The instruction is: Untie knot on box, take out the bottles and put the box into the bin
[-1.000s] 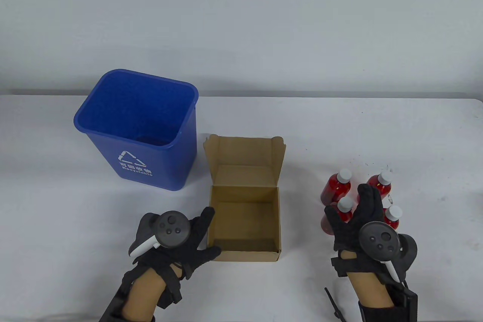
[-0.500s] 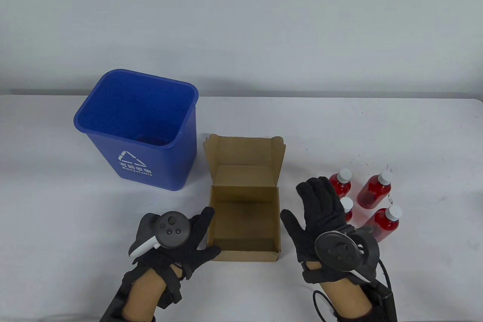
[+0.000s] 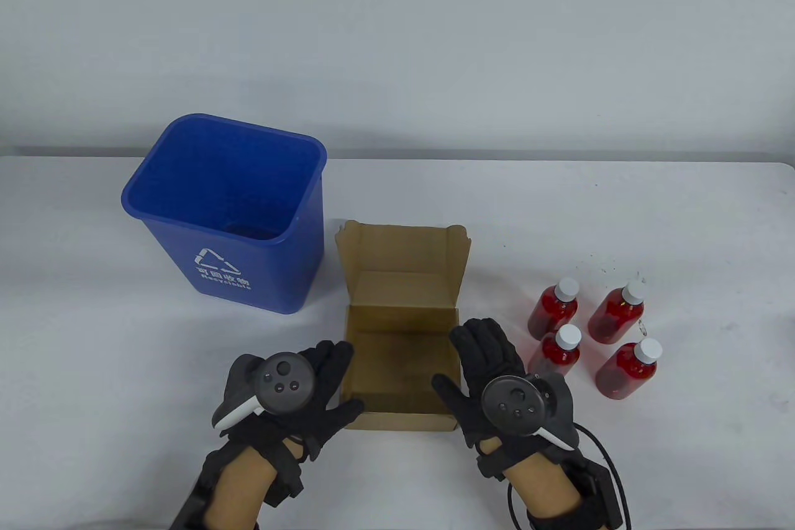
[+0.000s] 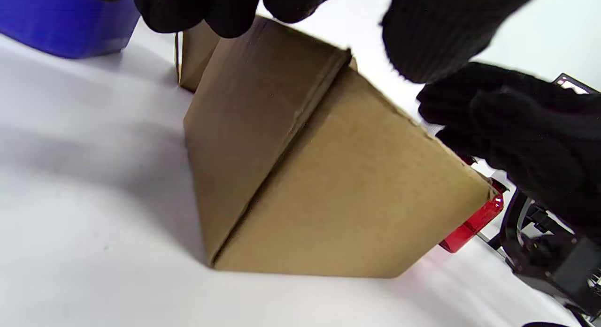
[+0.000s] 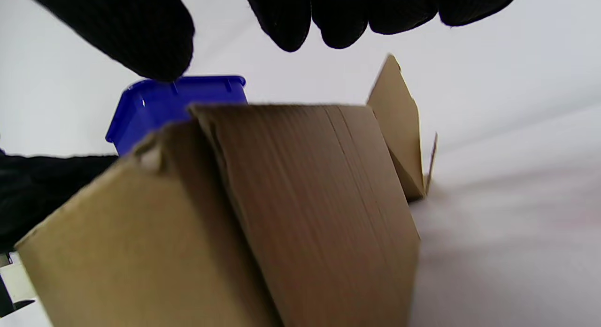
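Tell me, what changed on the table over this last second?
The right hand swung leftward, away from the four red bottles, to the right side of the open cardboard box, fingers spread above its right wall; no grip closed yet. The left hand stayed at the box's left front corner, its fingers shifting only slightly. Box, bottles and blue bin stayed in place.

Matt brown cardboard box (image 3: pixel 402 362), glossy blue plastic bin (image 3: pixel 230 213), knitted black-gloved hands.

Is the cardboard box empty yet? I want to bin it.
Empty: the table view shows only bare floor inside the box, lid up, and four red bottles standing on the table to its right.
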### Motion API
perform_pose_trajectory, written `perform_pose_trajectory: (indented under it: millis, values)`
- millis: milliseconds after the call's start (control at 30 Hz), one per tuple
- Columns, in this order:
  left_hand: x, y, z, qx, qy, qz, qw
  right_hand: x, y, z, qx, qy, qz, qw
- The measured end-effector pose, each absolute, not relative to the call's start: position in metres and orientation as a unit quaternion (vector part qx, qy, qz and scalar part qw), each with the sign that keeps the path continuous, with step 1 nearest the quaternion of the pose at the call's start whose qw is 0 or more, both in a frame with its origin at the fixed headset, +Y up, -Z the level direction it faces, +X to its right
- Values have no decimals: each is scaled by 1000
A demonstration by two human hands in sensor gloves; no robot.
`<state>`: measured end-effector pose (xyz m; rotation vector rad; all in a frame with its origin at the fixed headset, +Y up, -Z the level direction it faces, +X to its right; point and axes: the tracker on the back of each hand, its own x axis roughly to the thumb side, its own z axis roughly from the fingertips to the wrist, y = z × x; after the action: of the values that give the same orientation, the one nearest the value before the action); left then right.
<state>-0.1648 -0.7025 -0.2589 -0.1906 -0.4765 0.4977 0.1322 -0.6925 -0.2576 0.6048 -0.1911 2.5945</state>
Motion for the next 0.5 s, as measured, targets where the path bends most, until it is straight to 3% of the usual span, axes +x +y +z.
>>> perform_pose_trajectory:
  millis: [200,367,500]
  values:
    - [-168,-697,-259,-57,-224,250,940,139,-697,-263,211,-39,942,259]
    - [-181,-691,-286,-57,-181,327,926,145,-695,-265,207,-30,935,285]
    - [-178,-685,-306,-67,-148,325,932,148,-695,-266,204,-27,933,294]
